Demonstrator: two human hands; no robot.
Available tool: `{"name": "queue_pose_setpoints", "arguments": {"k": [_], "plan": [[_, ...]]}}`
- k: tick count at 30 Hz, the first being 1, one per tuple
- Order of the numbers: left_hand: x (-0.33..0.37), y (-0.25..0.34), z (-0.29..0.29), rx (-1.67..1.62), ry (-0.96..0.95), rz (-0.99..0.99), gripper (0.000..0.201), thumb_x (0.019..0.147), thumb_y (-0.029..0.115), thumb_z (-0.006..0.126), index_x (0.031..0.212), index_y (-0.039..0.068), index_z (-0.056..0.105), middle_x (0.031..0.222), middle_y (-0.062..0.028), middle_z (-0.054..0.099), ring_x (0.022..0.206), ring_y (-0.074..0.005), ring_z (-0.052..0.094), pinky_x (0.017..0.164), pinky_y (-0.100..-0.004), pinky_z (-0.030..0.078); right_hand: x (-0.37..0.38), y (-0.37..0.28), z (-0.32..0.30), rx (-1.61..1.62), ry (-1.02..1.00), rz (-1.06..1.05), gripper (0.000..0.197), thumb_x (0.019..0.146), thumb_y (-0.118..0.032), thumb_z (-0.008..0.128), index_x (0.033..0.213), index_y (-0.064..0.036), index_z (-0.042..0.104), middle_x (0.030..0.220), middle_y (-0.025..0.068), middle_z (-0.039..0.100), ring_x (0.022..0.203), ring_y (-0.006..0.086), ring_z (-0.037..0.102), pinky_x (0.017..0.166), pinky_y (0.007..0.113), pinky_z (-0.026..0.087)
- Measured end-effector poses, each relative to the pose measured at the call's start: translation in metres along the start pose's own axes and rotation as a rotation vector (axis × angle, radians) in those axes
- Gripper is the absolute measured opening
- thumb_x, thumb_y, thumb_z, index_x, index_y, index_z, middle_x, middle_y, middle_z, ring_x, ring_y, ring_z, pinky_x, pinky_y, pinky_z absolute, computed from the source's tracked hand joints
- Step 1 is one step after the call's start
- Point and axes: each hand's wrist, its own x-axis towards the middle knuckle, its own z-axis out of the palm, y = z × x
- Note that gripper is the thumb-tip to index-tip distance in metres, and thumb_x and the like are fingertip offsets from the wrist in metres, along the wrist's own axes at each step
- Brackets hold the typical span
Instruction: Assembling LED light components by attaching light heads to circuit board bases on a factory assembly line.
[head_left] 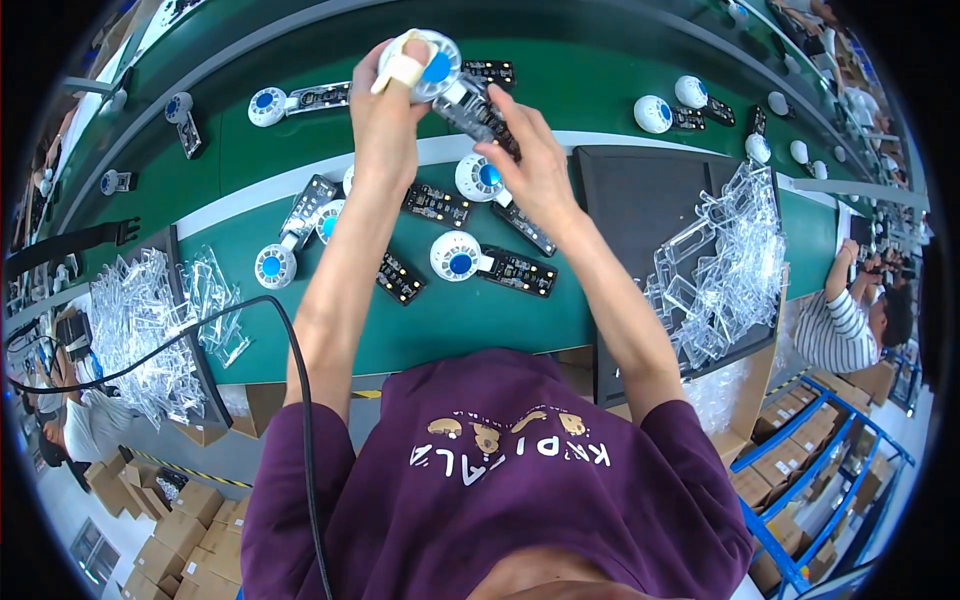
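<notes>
A white-and-black unit [455, 95], made of a round white head with a blue centre joined to a narrow circuit board, is held up by both hands, beyond and to the left of the large black tray [622, 250]. Its round head is gripped by the left hand [388, 110], whose fingers are clamped on the white rim; a pale covering is worn on one of them. The board end is gripped by the right hand [535, 165], with the thumb and fingers clamped along its edges, just beyond the tray's left corner.

A tangle of clear plastic parts [720, 270] is carried by the right portion of the tray. On the green tabletop [400, 335], to the left of the tray, several similar units are laid: one with a dark blue centre [485, 262] is seen near it; another [482, 178] is partly covered by the right hand; a third [275, 266] is placed farther left. Well to the left of the tray, a second heap of clear parts [140, 335] is held in another dark tray [160, 242].

Behind the large tray, more units [653, 114] are spread along a green strip [570, 85]. To its right, a person in a striped shirt [838, 330] is seen, and below it on the right, cardboard boxes [785, 463] are stacked on a blue rack [785, 555].
</notes>
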Motion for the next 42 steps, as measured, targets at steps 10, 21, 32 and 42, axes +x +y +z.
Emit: {"name": "queue_pose_setpoints", "arguments": {"k": [10, 21, 32, 42], "plan": [[-0.033, -0.029, 0.01, -0.276, -0.149, -0.189, 0.031, 0.085, 0.019, 0.062, 0.11, 0.003, 0.054, 0.104, -0.0092, 0.06, 0.093, -0.0172, 0.059, 0.079, -0.0316, 0.049, -0.002, -0.006, -0.003, -0.174, 0.065, -0.215, 0.036, 0.086, -0.02, 0.058, 0.117, -0.004, 0.053, 0.095, 0.0111, 0.055, 0.084, 0.0188, 0.053, 0.074, 0.033, 0.044], [0.006, -0.061, 0.01, 0.237, -0.085, 0.244, 0.045, 0.077, 0.021, 0.071, 0.11, -0.003, 0.053, 0.097, -0.0141, 0.062, 0.083, -0.0227, 0.06, 0.073, -0.0307, 0.048, 0.052, 0.058, 0.039, 0.542, 0.427, 0.79, 0.051, 0.094, -0.032, 0.036, 0.067, 0.006, 0.058, 0.057, 0.009, 0.054, 0.057, 0.0174, 0.055, 0.058, 0.037, 0.047], [0.129, -0.066, -0.131, 0.53, 0.09, -0.32, 0.059, 0.075, 0.043, 0.07, 0.11, -0.002, 0.051, 0.085, -0.0097, 0.06, 0.067, -0.0167, 0.06, 0.048, -0.0234, 0.048, 0.109, 0.14, 0.045, -0.519, 0.348, 0.041, 0.014, 0.084, -0.022, 0.053, 0.088, -0.0112, 0.061, 0.087, 0.0147, 0.061, 0.082, 0.0341, 0.059, 0.066, 0.044, 0.049], [0.072, -0.021, -0.031, 0.794, 0.171, 0.828, 0.052, 0.073, 0.015, 0.075, 0.11, -0.007, 0.045, 0.101, -0.0152, 0.056, 0.091, -0.0207, 0.058, 0.077, -0.0291, 0.05, -0.153, 0.096, -0.163, -1.184, -0.048, 0.463, 0.032, 0.079, -0.024, 0.064, 0.104, -0.0068, 0.055, 0.086, 0.0084, 0.06, 0.081, 0.0281, 0.06, 0.065, 0.039, 0.048]]}}
